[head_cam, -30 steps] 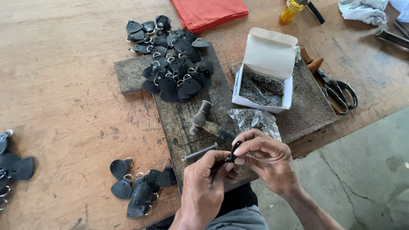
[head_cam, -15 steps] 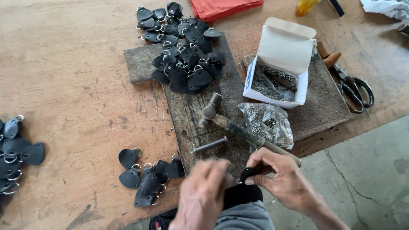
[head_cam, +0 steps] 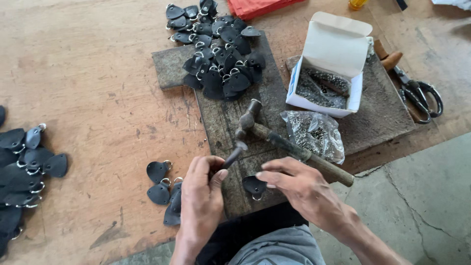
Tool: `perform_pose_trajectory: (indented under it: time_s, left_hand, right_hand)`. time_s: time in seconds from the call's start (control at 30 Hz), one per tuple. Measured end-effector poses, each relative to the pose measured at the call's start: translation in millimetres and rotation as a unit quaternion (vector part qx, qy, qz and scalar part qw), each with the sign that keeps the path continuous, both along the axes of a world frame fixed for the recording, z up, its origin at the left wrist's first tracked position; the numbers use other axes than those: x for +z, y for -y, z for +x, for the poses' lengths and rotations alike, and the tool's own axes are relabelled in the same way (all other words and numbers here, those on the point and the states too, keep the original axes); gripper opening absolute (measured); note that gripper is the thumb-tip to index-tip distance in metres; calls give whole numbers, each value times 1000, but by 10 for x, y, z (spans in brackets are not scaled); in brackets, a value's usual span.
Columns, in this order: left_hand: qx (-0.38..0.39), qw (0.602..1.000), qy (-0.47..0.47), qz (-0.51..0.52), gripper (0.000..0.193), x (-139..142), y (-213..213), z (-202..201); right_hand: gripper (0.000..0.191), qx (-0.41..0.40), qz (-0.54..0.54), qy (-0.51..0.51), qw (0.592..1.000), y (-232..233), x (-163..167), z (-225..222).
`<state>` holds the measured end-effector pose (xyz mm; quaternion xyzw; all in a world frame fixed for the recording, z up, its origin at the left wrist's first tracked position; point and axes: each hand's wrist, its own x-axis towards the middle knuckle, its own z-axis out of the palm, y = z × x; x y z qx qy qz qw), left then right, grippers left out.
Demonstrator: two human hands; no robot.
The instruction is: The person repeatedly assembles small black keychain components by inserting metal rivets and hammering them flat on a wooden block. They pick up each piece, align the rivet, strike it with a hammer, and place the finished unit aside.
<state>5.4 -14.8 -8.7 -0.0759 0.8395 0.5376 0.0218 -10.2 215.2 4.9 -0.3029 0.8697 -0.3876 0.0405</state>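
The left hand [head_cam: 203, 189] is curled shut around a slim dark metal punch [head_cam: 234, 156], whose long axis runs from the fist up toward 1 o'clock, its tip near the hammer's head. The right hand [head_cam: 299, 186] is mostly open, fingers stretched flat toward 9 o'clock, fingertips resting on a black leather tab [head_cam: 254, 185] with a small metal ring; it grips nothing firmly. That tab lies between the two hands on the worn dark wooden block [head_cam: 223, 122], just right of the left fist, nearer the right fingertips. A hammer [head_cam: 289, 145] with a rough wooden handle lies slantwise from 10 to 4 o'clock, just above the right hand. More matte, rounded tabs are heaped at 12 o'clock [head_cam: 218, 54] and lie at 9 o'clock on the scuffed tabletop [head_cam: 98, 88].
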Motion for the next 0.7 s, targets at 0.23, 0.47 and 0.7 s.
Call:
perform_pose_trajectory:
  time_s: [0.23,0.47,0.7]
  left_hand:
    - [-76,894,88,433,25,-73,25,118]
    - [-85,981,-6,173,14,8,-192,130]
    - [-39,986,6,159,19,115,-208,320]
  right_hand:
    - [35,-27,30,-40,998,38,-114,388]
    - [31,-61,-1,-76,995,142,-205,471]
    - [24,-90,-21,-133,987,155,-347,650]
